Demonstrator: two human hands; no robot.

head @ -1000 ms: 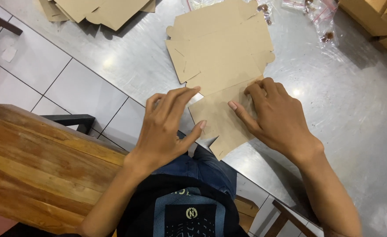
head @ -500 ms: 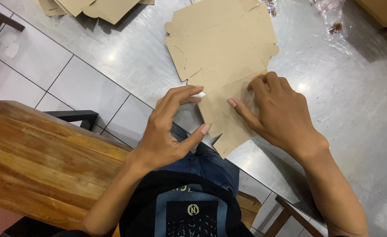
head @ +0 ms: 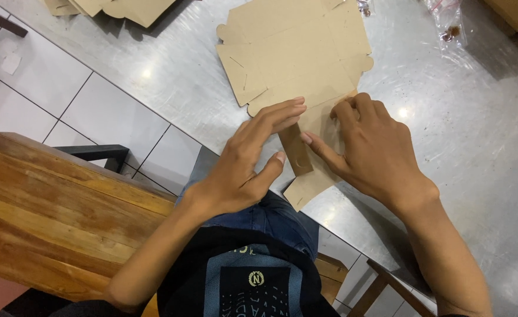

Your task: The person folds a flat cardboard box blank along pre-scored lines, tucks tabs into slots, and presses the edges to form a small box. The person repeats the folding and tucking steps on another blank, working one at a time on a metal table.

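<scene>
Two hands pressed on a flat cardboard blank

Two bare hands are laid on a die-cut cardboard blank (head: 297,53) of plain brown board, matte and smooth, with rounded tabs and short slits along its edges. The blank is spread flat on a brushed metal table (head: 476,117), whose surface is marked by fine swirling scratches and bright spots of reflected light; the nearest corner of the blank is seen jutting past the table's edge, above the person's lap.

A narrow flap (head: 295,149) at the near end of the blank is folded up and held between the hands. The left hand (head: 241,167) is kept open, its fingers long and nearly straight, the fingertips resting on the board at the top of the flap and the thumb pressed against the flap's side. The right hand (head: 373,149) is spread flat, palm down, on the board just beside the flap, with the thumb pointed toward the flap and the fingers slightly curled at the fold. Nothing is gripped by either hand.

More cardboard pieces (head: 115,7) are stacked at the far left of the table, and a small clear plastic bag (head: 447,20) is lying at the far right. A wooden bench (head: 53,217) with a glossy grain is seen at the left, above white floor tiles (head: 100,114)
</scene>
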